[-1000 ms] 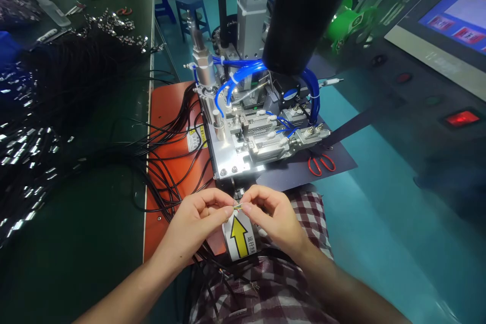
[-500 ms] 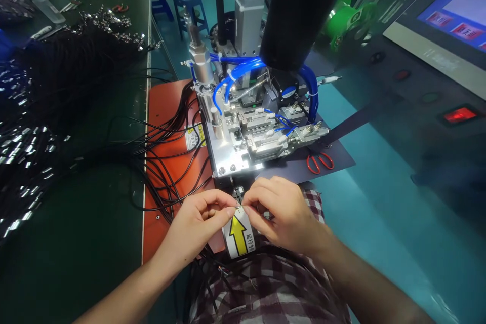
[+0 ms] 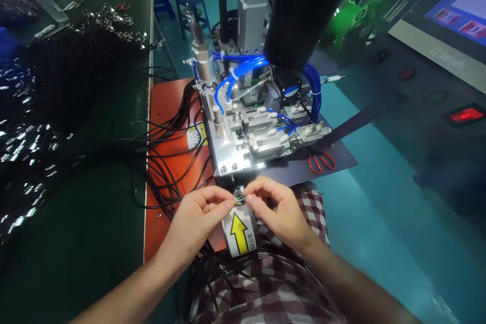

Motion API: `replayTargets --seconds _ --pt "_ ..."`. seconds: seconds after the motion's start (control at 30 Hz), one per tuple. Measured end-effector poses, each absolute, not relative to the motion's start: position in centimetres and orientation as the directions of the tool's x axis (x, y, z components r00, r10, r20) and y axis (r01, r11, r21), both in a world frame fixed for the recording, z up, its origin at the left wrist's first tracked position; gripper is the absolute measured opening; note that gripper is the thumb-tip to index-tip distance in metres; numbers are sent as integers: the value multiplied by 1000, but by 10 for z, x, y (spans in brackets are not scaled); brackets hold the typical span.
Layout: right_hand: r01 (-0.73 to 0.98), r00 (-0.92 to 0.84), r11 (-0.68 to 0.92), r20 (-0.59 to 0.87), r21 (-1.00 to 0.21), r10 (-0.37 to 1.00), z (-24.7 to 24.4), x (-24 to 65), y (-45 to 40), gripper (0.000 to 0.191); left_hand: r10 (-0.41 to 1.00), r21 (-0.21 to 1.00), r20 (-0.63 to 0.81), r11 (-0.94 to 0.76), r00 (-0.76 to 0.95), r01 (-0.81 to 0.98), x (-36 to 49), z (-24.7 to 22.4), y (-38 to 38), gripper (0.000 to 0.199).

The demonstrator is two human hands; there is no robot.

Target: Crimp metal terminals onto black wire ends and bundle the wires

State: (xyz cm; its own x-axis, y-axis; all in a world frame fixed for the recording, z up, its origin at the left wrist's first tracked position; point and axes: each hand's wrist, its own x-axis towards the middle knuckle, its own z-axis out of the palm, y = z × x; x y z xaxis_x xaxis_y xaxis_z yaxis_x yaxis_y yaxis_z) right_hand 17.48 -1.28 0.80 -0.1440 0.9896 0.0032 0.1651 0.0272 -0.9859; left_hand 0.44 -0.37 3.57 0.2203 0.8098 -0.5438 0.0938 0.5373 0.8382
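Observation:
Between my hands, at the front of a metal machine (image 3: pixel 248 134), fine coloured wires (image 3: pixel 238 201) spread across a small gap. My left hand (image 3: pixel 203 212) pinches them between thumb and index finger from the left. Thumb and forefinger of my right hand (image 3: pixel 279 207) are closed at the wires' right ends; the exact grip is too small to make out. Just below lies a white label with a yellow arrow (image 3: pixel 239 233). Several black cables (image 3: pixel 212 255) trail beneath my left wrist, over my lap.
Red-handled scissors (image 3: pixel 322 163) lie on the dark plate right of the machine. Black cables (image 3: pixel 167 172) cross the orange board (image 3: pixel 161 111), running from a large cable pile (image 3: pixel 49 81) at left. A screen (image 3: pixel 459 10) stands at upper right, and a black cylinder (image 3: pixel 304 15) hangs over the machine.
My fingers have moved slightly up towards the machine's front, and the coloured wires now show fanned out between them. The right hand's fingers have shifted; the view has moved a little.

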Motion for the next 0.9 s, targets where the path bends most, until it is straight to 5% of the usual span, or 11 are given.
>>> replayTargets --seconds 0.4,0.67,0.9 --pt "288 -149 82 40 -954 988 13 166 -19 10 824 853 -521 500 222 146 6 36 -4 13" --pt "48 -141 -190 -195 -981 971 4 164 -18 12 796 828 -558 553 235 91 5 36 -2 13" --pt "266 -64 108 95 -958 993 6 161 -20 9 795 829 -557 552 240 94 5 34 -1 15"
